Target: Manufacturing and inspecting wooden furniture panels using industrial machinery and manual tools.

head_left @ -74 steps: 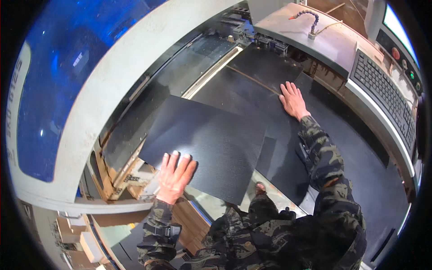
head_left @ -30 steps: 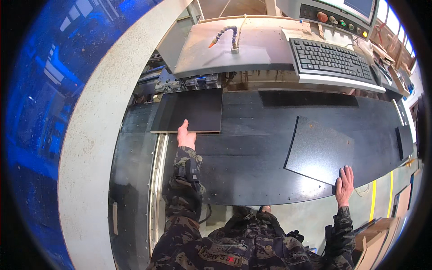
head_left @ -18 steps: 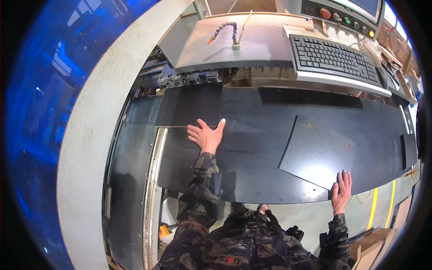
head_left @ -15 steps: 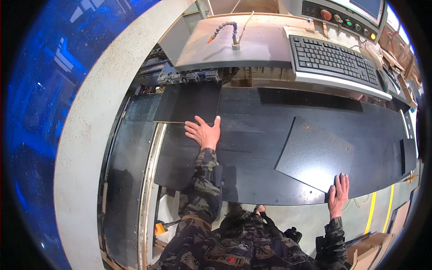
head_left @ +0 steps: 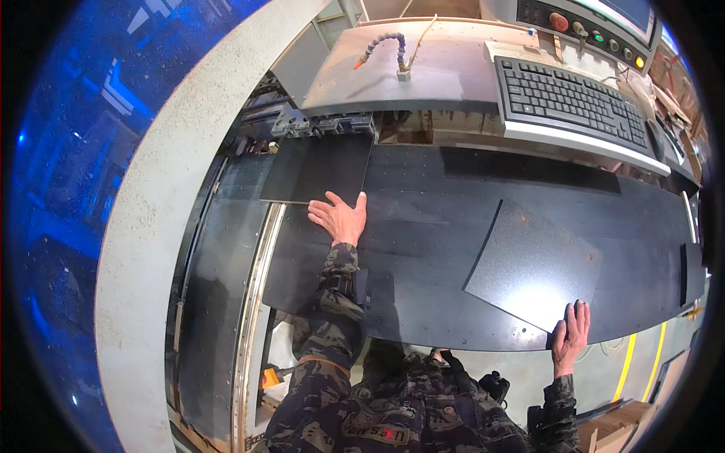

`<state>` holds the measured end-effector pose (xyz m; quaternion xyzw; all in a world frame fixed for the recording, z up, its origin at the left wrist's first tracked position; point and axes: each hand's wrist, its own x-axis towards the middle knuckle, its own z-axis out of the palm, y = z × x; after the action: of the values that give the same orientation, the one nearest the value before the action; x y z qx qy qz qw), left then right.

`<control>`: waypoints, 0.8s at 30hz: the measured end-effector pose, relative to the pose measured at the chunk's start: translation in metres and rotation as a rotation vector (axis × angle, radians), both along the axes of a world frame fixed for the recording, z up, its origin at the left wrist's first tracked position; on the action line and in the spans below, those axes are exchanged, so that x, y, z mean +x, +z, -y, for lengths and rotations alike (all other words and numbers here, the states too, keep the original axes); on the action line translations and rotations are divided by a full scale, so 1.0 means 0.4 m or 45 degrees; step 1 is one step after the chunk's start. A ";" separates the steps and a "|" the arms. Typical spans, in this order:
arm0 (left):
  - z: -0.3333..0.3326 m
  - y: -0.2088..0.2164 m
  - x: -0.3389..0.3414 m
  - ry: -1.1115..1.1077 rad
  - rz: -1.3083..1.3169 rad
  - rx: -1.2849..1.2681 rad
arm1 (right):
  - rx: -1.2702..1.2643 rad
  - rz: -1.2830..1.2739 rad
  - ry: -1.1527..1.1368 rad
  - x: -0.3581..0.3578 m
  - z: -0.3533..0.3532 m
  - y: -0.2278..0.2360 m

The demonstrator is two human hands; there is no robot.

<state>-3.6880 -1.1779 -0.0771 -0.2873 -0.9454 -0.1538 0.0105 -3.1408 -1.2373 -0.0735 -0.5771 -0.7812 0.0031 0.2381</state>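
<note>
**Work Status: Left Side Placed, Right Side Askew**

At the far left, a blue panel [head_left: 64,226] sits in a white frame [head_left: 132,287]. To the right of the frame, a metal rail [head_left: 255,287] runs up to the near edge of the left board [head_left: 321,167].

The left board lies flat on the dark desk [head_left: 430,241], its far edge at the clamps [head_left: 332,125]. Whether the clamps grip it cannot be told. The left hand [head_left: 341,223] lies palm down at the near edge, close to the right corner. Its fingers are spread wide and enclose nothing. Judged by this layout, placement of the left board appears nearly complete.

Farther right, the right board [head_left: 521,257] lies askew on the desk, well apart from the clamps; its alignment appears outstanding. The right hand [head_left: 572,337] is at its near corner, fingers outstretched and close together, with no firm grip visible. Contact beneath is hidden. Beyond the right board is a keyboard [head_left: 570,102].
</note>
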 end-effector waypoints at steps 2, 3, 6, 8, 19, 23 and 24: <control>0.002 0.001 0.000 -0.003 -0.003 0.002 | -0.014 0.002 -0.009 0.002 0.002 -0.001; 0.004 0.001 0.005 -0.005 0.000 -0.006 | -0.012 0.009 -0.011 0.003 0.002 -0.001; 0.007 0.010 -0.001 -0.023 0.038 0.040 | -0.028 0.020 -0.019 -0.002 0.014 0.003; 0.018 0.001 -0.008 -0.026 0.029 0.016 | -0.030 0.007 0.002 -0.016 0.014 0.012; -0.013 0.069 -0.009 0.002 -0.224 -0.276 | 0.017 -0.185 -0.066 -0.060 0.009 0.039; -0.011 0.111 0.148 -0.534 -0.139 -0.190 | 0.100 -0.327 -0.052 -0.043 0.008 0.016; -0.007 0.084 0.192 -0.790 -0.172 0.019 | 0.200 -0.338 -0.027 -0.042 -0.004 0.013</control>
<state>-3.6111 -1.1752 -0.0435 -0.5714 -0.8087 -0.1371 0.0281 -3.1577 -1.2358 -0.0685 -0.5595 -0.7345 0.0159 0.3837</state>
